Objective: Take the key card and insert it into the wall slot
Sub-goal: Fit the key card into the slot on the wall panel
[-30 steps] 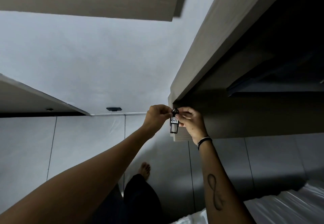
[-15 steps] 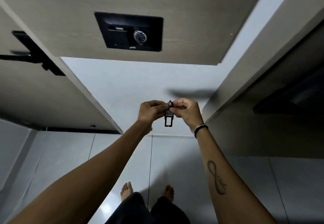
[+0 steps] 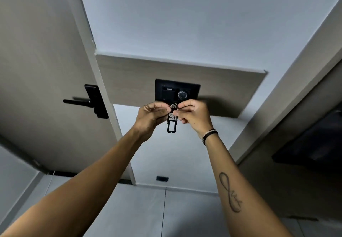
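A black key card tag with a white label reading 407 hangs down between my two hands. My left hand pinches its top from the left. My right hand pinches the ring at its top from the right. Directly behind and just above my hands is the black wall panel on a wooden board, with the card slot on its left side and a round dial on its right. The tag's top is just below the panel's lower edge.
A grey door with a black lever handle stands to the left of the panel. A dark recessed cabinet runs along the right. A small black outlet sits low on the white wall above the tiled floor.
My view has swung upward and toward the wall, so the black panel now sits just behind my hands. Both hands still hold the tag as before, now raised close to the panel.
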Demonstrator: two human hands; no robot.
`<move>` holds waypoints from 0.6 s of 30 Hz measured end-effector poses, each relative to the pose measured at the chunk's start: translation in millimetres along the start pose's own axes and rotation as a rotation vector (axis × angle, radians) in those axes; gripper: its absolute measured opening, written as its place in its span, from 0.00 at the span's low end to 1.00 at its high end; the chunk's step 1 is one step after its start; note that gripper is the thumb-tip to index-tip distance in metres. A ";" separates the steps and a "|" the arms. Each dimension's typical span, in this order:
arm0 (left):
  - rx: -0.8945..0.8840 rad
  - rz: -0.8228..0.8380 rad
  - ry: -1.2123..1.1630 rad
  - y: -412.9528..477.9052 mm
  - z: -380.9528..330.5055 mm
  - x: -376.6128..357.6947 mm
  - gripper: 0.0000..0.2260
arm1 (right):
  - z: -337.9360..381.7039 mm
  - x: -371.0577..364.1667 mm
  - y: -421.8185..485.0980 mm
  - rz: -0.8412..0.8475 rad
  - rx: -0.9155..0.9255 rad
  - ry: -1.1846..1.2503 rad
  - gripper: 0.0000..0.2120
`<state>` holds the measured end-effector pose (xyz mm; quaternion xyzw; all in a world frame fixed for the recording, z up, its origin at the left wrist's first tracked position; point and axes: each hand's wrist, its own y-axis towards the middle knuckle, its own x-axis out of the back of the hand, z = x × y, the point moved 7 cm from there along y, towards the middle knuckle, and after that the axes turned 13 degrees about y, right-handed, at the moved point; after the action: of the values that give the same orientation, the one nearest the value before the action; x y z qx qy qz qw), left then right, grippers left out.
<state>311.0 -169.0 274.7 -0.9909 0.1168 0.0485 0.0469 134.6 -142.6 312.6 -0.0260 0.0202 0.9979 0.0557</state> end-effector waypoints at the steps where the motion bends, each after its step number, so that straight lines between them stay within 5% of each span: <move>1: -0.028 0.002 -0.012 0.8 -13.7 2.6 0.09 | 14.6 -3.1 2.3 0.000 0.032 -0.008 0.11; 14: -0.385 0.042 0.100 27.1 -218.9 -5.1 0.07 | 211.1 -21.1 38.9 -0.050 0.306 0.018 0.10; 18: -0.450 0.020 0.211 29.0 -270.2 -14.8 0.14 | 248.8 -17.0 44.0 -0.055 0.348 0.020 0.10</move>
<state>312.8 -221.9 541.6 -0.9747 0.1170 -0.0301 -0.1879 134.2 -177.3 563.4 -0.0264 0.1925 0.9771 0.0864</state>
